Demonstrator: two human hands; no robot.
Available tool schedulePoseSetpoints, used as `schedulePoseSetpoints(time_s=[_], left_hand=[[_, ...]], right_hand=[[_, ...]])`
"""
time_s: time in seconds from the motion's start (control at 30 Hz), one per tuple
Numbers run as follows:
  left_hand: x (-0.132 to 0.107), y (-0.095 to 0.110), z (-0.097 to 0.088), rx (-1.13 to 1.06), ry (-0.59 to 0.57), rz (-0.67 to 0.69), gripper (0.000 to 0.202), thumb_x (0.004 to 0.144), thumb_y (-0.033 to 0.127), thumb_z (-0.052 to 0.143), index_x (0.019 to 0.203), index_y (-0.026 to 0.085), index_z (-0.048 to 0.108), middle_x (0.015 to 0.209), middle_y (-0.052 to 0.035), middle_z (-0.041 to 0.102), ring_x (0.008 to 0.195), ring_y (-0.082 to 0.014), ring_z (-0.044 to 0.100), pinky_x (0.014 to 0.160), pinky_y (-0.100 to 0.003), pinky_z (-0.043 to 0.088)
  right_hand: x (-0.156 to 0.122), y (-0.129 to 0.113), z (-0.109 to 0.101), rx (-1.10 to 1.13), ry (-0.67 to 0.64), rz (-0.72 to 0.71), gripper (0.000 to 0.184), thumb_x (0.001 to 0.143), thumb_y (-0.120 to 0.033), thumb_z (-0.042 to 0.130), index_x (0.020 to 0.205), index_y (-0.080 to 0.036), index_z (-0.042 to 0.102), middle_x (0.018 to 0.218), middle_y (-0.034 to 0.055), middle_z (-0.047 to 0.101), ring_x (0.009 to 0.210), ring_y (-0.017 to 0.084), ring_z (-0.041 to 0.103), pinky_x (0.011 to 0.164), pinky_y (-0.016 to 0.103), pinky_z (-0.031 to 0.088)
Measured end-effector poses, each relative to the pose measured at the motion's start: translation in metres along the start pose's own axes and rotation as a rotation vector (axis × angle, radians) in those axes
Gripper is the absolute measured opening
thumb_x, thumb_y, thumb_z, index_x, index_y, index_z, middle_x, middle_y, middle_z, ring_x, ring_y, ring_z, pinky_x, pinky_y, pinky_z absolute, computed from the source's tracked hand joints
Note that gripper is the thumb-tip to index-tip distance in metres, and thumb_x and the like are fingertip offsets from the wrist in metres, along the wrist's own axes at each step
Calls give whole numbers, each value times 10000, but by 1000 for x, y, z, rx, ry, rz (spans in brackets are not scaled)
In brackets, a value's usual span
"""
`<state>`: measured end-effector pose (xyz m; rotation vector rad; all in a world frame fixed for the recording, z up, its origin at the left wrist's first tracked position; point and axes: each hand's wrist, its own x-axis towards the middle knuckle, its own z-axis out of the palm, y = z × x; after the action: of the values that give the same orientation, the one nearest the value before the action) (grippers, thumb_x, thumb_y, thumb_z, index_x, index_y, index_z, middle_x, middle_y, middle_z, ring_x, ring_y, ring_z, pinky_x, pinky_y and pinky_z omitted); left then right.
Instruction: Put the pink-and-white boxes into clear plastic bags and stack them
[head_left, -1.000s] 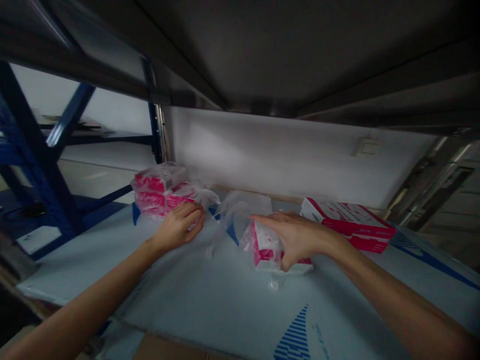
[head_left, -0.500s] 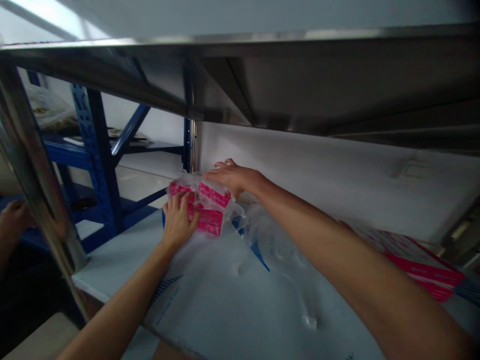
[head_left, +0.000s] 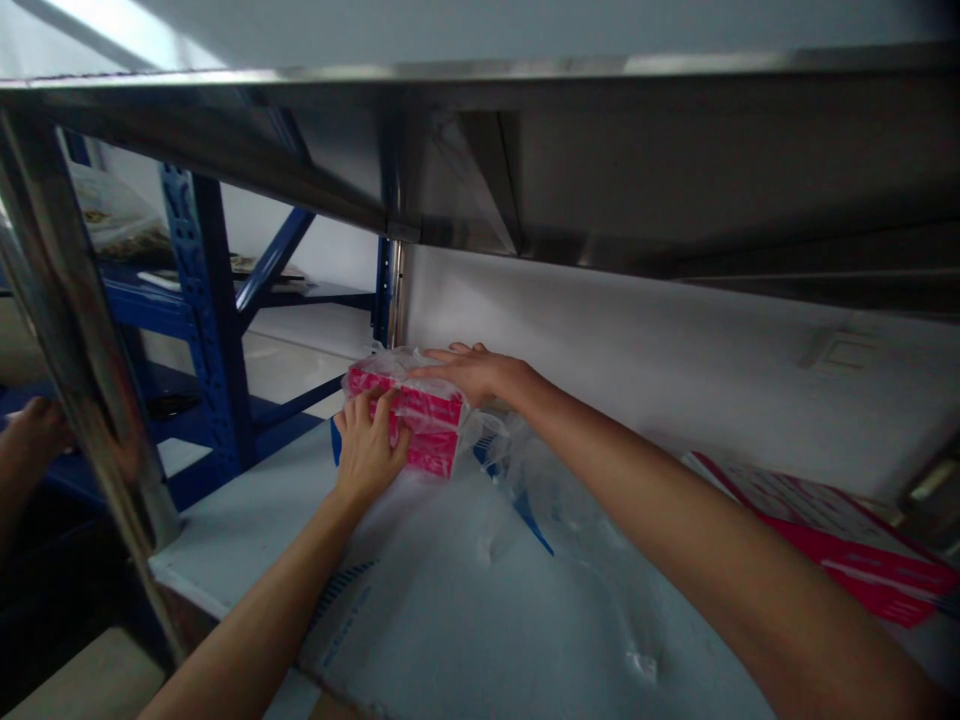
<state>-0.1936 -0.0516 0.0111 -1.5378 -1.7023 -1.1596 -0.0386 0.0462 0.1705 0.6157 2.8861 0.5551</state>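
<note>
A stack of pink and white boxes in clear plastic wrap [head_left: 427, 420] stands at the back left corner of a white shelf board [head_left: 465, 600]. My left hand [head_left: 369, 445] presses against the stack's front side, fingers stretched upward on it. My right hand [head_left: 469, 370] lies flat on top of the stack, fingers spread, its arm reaching in from the lower right. Both hands touch the stack without closing round it.
A loose clear plastic bag [head_left: 555, 500] lies right of the stack. A flat red and white box [head_left: 832, 530] lies at the far right. A steel shelf [head_left: 525, 150] hangs low overhead, with a steel post [head_left: 82, 330] at left and blue racking [head_left: 210, 300] behind it.
One second ago my right hand gripped a wrapped pink box at the shelf's middle. It has carried the box left onto the stack, and now lies flat on top. My left hand stays at the stack's front.
</note>
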Motion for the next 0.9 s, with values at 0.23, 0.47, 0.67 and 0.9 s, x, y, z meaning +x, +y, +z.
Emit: schedulePoseSetpoints(time_s=[0.23, 0.47, 0.67, 0.9], left_hand=[[-7, 13, -7, -41, 77, 214, 333, 899, 220, 537, 1229, 189, 571, 1281, -185, 535, 1175, -357, 512, 957, -524, 390], [-20, 71, -23, -331, -236, 691, 290, 888, 137, 520, 1150, 236, 598, 1174, -117, 614, 1116, -288, 566, 922, -434, 465], [-10, 137, -2, -474, -828, 814, 179, 860, 179, 566, 1017, 225, 638, 966, -43, 683, 895, -212, 664, 793, -309, 496], [2, 179, 33, -492, -920, 773, 98, 816, 252, 618, 895, 208, 656, 850, -15, 692, 812, -193, 664, 756, -286, 471]], right_hand=[[-84, -10, 39, 126, 466, 192, 866, 802, -27, 542, 1570, -308, 260, 1577, 102, 381, 1359, 292, 443, 1071, 449, 392], [-209, -25, 115, 413, 269, 502, 159, 876, -320, 612, 974, -232, 702, 1015, 79, 735, 971, 268, 681, 842, 383, 506], [-270, -30, 151, 597, 205, 385, 432, 736, -548, 782, 1054, -271, 687, 1085, 59, 716, 1059, 292, 660, 928, 406, 500], [-278, -27, 167, 610, 350, 306, 89, 885, -165, 615, 892, -216, 687, 1047, 58, 714, 1029, 210, 650, 938, 339, 492]])
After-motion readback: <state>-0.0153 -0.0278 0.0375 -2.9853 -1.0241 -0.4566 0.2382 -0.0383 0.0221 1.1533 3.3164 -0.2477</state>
